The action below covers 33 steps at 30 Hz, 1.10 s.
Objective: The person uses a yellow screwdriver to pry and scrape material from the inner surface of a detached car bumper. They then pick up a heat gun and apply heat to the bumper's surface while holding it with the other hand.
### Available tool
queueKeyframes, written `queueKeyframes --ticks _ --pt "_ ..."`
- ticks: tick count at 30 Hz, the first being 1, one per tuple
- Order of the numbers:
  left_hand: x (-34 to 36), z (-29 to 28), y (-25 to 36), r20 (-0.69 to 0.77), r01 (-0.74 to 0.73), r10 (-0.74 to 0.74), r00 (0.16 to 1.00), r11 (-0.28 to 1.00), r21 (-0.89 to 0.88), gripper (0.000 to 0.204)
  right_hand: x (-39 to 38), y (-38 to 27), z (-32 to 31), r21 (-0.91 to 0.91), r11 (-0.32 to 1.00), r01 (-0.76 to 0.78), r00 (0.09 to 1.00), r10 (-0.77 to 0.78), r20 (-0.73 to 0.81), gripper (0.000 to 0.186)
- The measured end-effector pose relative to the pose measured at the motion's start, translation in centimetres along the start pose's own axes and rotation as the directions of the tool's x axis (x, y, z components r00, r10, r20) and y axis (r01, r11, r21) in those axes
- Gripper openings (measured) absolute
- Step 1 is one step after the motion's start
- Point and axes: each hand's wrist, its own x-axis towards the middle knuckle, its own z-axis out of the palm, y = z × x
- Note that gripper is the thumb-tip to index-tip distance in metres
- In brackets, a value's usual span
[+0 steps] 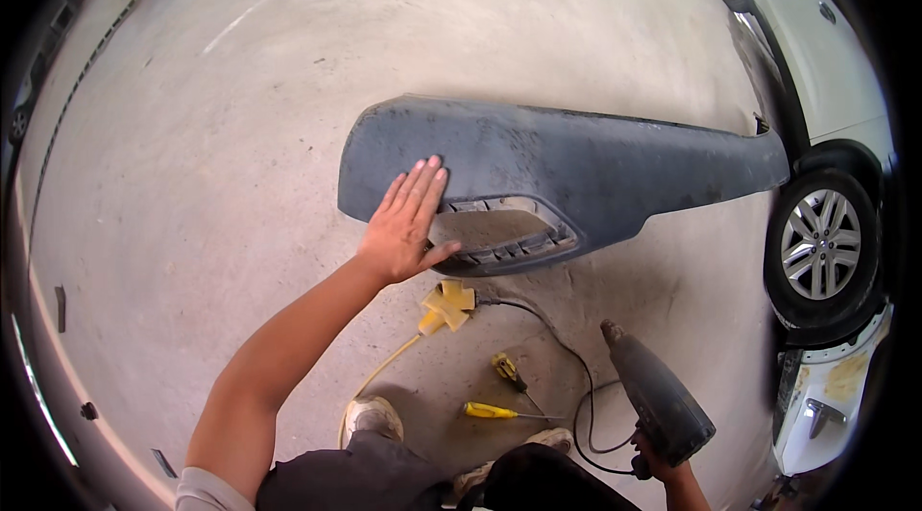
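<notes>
A dark grey car bumper cover (538,151), scuffed and dusty, lies across the concrete floor with an oblong opening near its left part. Flat on its left end rests my left hand (408,218), fingers stretched out and thumb by the opening's edge. At the lower right my right hand (658,463) grips a black heat gun (658,391) by its handle, which is mostly hidden. The gun's nozzle points up and left toward the bumper cover, apart from it. A black cord (567,343) runs from the gun to a yellow multi-outlet connector (448,305).
Two yellow-handled screwdrivers (490,410) lie on the floor near my shoes (375,417). The connector's yellow cable (384,367) passes close to my left foot. A white car (836,60) with a wheel (824,247) stands at the right, close to the bumper cover's far end.
</notes>
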Motion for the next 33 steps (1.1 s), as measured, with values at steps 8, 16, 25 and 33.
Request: queueKeyframes --ticks 8,16,25,33 --pt "-7.8 2.9 -1.8 0.137 0.116 -0.129 0.982 0.988 0.100 0.085 0.7 -2.3 -0.2 -0.549 0.785 0.288 0.957 -0.252 0.142 0.019" --pt "-8.7 4.3 -1.0 -0.009 0.059 -0.059 0.998 0.996 -0.067 0.067 3.2 -4.8 1.3 -0.588 0.635 0.501 0.857 -0.459 0.234 0.027" --pt "-8.7 5.1 -1.4 0.036 0.430 -0.458 0.888 0.801 -0.417 0.049 2.3 -5.2 2.9 -0.210 0.919 0.333 0.941 -0.311 0.131 0.036" --pt "-5.5 5.1 -1.9 0.603 0.684 -0.405 0.688 0.082 -0.725 0.063 3.0 -7.2 4.6 -0.300 0.852 0.429 0.898 -0.364 0.248 0.039"
